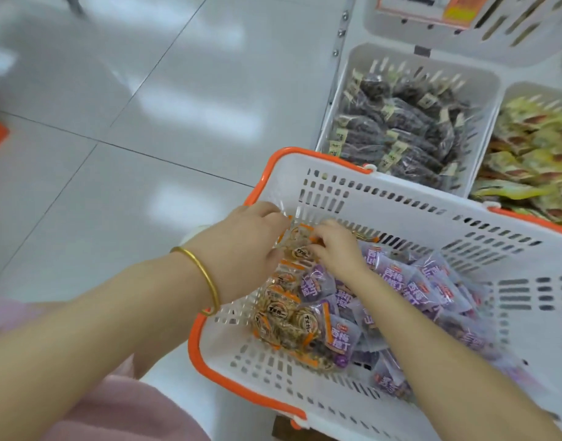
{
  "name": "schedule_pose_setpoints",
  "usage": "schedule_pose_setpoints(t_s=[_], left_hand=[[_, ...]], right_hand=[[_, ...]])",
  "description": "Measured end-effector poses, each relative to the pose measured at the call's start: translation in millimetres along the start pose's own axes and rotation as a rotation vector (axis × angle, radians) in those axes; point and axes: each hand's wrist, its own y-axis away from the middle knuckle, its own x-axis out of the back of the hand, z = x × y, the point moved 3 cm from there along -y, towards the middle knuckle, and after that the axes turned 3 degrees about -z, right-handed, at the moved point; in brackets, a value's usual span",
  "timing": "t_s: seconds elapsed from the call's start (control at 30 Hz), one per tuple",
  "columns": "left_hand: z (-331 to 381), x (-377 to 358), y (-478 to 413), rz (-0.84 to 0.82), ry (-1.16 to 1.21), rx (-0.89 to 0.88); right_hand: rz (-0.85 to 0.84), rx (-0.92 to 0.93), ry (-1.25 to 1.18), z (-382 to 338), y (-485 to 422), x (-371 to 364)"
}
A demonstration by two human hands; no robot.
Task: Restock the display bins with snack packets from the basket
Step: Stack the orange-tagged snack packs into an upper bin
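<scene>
Both hands, left hand and right hand, grip orange-edged packets inside the basket, beside purple packets; bins of dark packets and yellow packets lie beyond its far wall.

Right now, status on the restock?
Both hands in basket: left hand and right hand gripping orange-trimmed packets. Purple packets untouched. Dark-snack bin nearly full. Nothing in the way.
</scene>
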Motion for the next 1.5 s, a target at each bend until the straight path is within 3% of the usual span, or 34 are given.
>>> schedule_pose_setpoints(t_s=[0.23, 0.33, 0.47, 0.6, 0.7, 0.87, 1.0, 1.07, 1.13, 1.2, 1.27, 1.37, 1.5], left_hand=[[36, 12, -22, -0.04, 0.153, 0.017], [57, 21, -34, -0.025, 0.335, -0.002], [65, 32, -45, 0.034, 0.88, 0.089], [88, 38, -50, 0.032, 1.122, 0.127], [122, 42, -49, -0.05, 1.14, -0.075], [147, 79, -62, 0.085, 0.719, -0.31], [145, 150, -97, 0.215, 0.628, -0.449], [144, 185, -124, 0.272, 0.588, -0.479], [135, 223, -157, 0.371, 0.576, -0.446], [119, 265, -190, 0.584, 0.467, -0.382], [103, 298, -223, 0.761, 0.012, -0.293], [93, 316, -270, 0.613, -0.521, -0.174], [94, 317, -310, 0.444, -0.75, -0.116]], right_hand=[[-0.063, 0.062, -0.588, -37, 78, 147], [0.146, 0.013, -0.66, -29, 103, 180], [0.482, -0.058, -0.805, 3, 139, 210], [0.511, -0.017, -0.942, 12, 152, 226], [0.534, -0.016, -0.973, 6, 147, 234], [0.623, -0.014, -0.686, -9, 126, 284], [0.24, 0.009, -0.701, -9, 77, 358], [0.151, 0.049, -0.724, -12, 47, 392], [0.282, 0.068, -0.692, -12, 16, 425], [0.497, 0.117, -0.67, -8, -17, 455], [0.695, 0.153, -0.602, -3, -52, 477], [0.851, 0.188, -0.405, 0, -104, 488], [0.951, 0.201, -0.277, 0, -148, 483]])
